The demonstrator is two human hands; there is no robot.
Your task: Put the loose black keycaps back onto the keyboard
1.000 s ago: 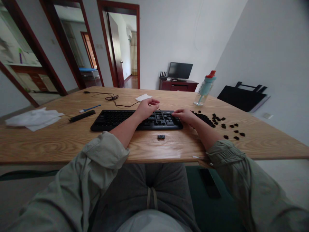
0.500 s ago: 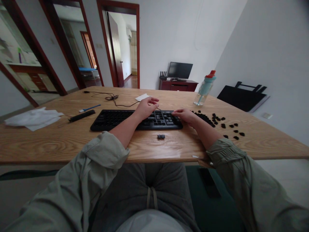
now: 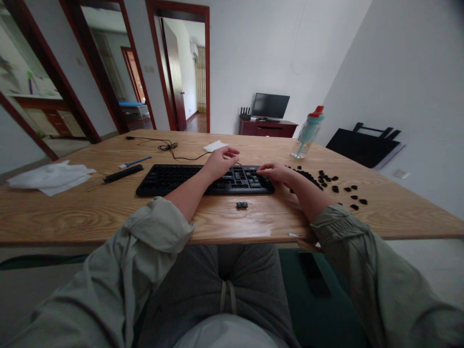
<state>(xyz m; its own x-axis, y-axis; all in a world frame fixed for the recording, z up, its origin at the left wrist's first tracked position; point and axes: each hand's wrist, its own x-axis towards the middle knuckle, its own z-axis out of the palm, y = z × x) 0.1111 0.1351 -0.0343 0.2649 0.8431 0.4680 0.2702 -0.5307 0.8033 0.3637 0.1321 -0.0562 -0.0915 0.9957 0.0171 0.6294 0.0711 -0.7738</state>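
Note:
A black keyboard [image 3: 174, 178] lies on the wooden table, with keycaps gone from part of its right end. Over its right half rests my left hand [image 3: 218, 162], fingers loosely bent and apart, with nothing visible in them. My right hand [image 3: 277, 173] is at the number pad, thumb and fingertips together against the keys. Whatever those fingertips may hold is too small to make out. Two dark keycaps [image 3: 241, 205] sit side by side in front of the keyboard. A pile of black keycaps [image 3: 308, 177] is partly hidden behind my right forearm.
Loose keycaps [image 3: 335, 189] are scattered at the right. A water bottle [image 3: 306, 133] stands behind them. Leftward lie a blue brush [image 3: 136, 162], a black bar [image 3: 123, 174] and white tissues [image 3: 52, 178]. The cable [image 3: 168, 146] and a paper piece [image 3: 214, 145] are behind the keyboard.
My right hand has shifted very slightly left over the number pad. My left hand has barely moved, and the keyboard stays in place.

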